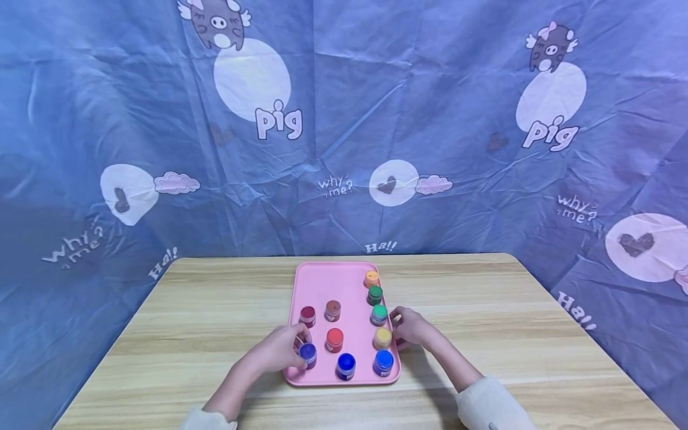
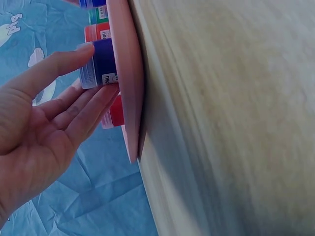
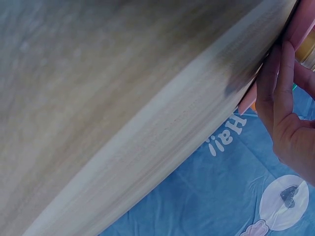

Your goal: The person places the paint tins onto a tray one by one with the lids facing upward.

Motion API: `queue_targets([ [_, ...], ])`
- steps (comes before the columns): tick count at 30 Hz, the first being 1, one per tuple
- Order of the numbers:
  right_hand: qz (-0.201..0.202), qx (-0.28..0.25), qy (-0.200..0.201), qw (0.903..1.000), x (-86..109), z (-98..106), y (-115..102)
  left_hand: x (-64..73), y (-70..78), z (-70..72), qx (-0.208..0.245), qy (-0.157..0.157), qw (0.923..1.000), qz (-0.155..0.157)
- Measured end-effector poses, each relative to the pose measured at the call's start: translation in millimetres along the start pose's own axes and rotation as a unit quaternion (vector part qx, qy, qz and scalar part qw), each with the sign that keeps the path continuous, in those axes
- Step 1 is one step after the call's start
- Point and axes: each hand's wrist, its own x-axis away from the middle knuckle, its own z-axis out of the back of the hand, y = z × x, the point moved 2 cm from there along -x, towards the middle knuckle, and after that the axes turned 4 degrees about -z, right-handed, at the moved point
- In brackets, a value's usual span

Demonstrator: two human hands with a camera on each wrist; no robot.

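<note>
Near the front left corner of a pink tray [image 1: 344, 280], my left hand [image 1: 282, 349] pinches a dark blue-violet paint jar [image 2: 104, 64] between thumb and fingertips. The jar has a clear lid and a small white label; its base is hidden by the tray's rim. My right hand [image 1: 412, 327] rests at the tray's right edge. Straight fingers [image 3: 283, 83] touch the rim from outside, beside a yellow jar [image 1: 383, 338] and a light green jar [image 1: 379, 314]. Close to my left hand stand a dark red jar [image 1: 307, 316] and a red jar [image 1: 334, 340].
Also on the tray are brown [image 1: 332, 310], dark blue [image 1: 346, 366], bright blue [image 1: 383, 362], dark green [image 1: 374, 294] and orange [image 1: 371, 279] jars. The tray lies on a wooden table [image 1: 231, 292]. A blue printed cloth [image 1: 344, 119] hangs behind and at both sides.
</note>
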Motion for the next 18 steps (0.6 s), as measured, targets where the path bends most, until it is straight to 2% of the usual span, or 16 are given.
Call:
queue_targets([
  [11, 0.003, 0.007, 0.003, 1.0, -0.6, -1, 2, -0.3, -3.0, -2.9, 0.0, -0.007, 0.9999, 0.009],
  [14, 0.008, 0.024, 0.001, 0.9997, 1.6, 0, 5, 0.6, -3.8, -2.8, 0.001, -0.019, 0.9998, 0.001],
  [18, 0.038, 0.062, 0.003, 0.9973, 5.6, 9, 2, 1.5, -4.2, 4.3, 0.003, -0.031, 0.9994, -0.016],
])
